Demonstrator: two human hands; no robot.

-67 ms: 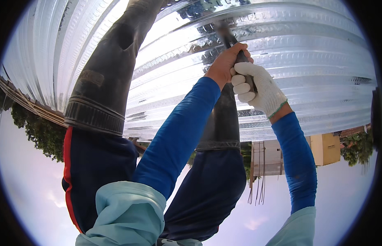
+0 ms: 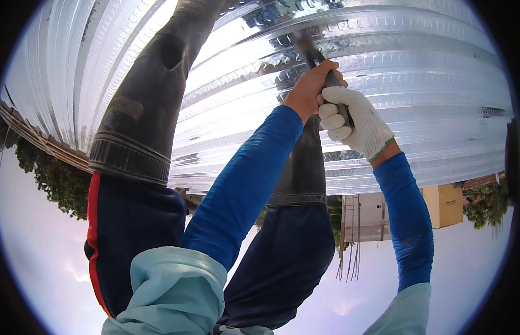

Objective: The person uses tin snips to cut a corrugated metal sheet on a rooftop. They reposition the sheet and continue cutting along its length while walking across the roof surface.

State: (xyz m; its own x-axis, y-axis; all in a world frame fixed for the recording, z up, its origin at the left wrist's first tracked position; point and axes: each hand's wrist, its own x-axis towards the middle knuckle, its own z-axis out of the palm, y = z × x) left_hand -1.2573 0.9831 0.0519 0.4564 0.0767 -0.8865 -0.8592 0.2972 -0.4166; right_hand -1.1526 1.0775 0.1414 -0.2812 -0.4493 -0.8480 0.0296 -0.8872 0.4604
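My bare left hand is closed around the upper handle of a dark, long-handled tool. Just behind it, my right hand, in a white knit glove, grips the lower end of the same handle. The far end of the tool is blurred, so its kind cannot be made out. That end points at the shiny ribbed metal sheeting, and contact with it cannot be told. Between my arms and the sheeting stand my legs in black rubber boots.
Ribbed sheets spread across the upper view, with dark reflections or gaps near the tool's tip. Beyond their edge are trees, a grey building with thin rods sticking out, a yellow block-shaped building and the sky.
Both hands and the tool have shifted very slightly to the right. The grip of each hand is the same.
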